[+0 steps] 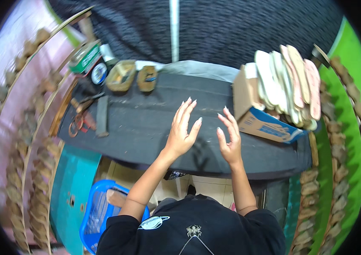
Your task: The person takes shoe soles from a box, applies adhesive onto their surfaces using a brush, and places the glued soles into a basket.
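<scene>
The left hand (182,129) and right hand (230,140) are both empty, fingers loosely spread, above the black-covered table (140,123). The right hand is nearer the cardboard box (241,94) of shoe insoles (277,83), which stands just to its right and reaches farther out, the insoles' long axes pointing mostly toward the table's far edge; the left hand is well apart from them

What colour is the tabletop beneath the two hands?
The tabletop is a dark charcoal grey, near black; best seen in the head view.
</scene>
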`<state>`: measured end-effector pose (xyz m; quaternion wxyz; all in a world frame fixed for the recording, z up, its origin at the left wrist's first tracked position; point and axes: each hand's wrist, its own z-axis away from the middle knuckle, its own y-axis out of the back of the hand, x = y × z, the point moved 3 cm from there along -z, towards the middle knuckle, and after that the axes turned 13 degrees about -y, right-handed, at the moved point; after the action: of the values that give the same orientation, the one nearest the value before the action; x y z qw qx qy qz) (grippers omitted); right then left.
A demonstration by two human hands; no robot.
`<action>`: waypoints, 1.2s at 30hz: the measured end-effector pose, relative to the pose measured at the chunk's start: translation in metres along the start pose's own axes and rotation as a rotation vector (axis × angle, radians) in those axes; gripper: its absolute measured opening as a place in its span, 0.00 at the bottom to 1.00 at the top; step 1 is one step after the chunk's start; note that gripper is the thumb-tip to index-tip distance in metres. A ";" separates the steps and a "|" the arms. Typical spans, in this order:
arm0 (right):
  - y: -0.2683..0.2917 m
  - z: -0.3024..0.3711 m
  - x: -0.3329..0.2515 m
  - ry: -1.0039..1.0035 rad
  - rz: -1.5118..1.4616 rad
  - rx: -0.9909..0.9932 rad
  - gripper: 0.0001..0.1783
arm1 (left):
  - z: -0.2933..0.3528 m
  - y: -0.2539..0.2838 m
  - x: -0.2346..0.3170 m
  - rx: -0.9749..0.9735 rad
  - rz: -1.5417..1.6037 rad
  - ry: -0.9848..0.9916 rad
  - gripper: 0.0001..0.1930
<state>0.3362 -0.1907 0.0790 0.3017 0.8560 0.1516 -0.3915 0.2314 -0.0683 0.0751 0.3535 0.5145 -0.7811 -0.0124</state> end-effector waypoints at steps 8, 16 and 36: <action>0.145 0.000 0.021 -0.017 0.256 0.449 0.14 | -0.075 -0.113 0.053 -0.152 0.130 -0.273 0.23; 0.250 -0.026 0.050 0.023 0.549 0.775 0.14 | -0.146 -0.193 0.080 -0.093 0.275 -0.422 0.21; 0.278 -0.081 0.087 0.199 1.084 0.593 0.18 | -0.214 -0.263 0.082 -0.296 0.601 -0.045 0.32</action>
<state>0.5771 -0.3520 0.1652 0.1914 0.8909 -0.3919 -0.1267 0.5433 -0.1855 0.1787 0.3949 0.2039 -0.8952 -0.0325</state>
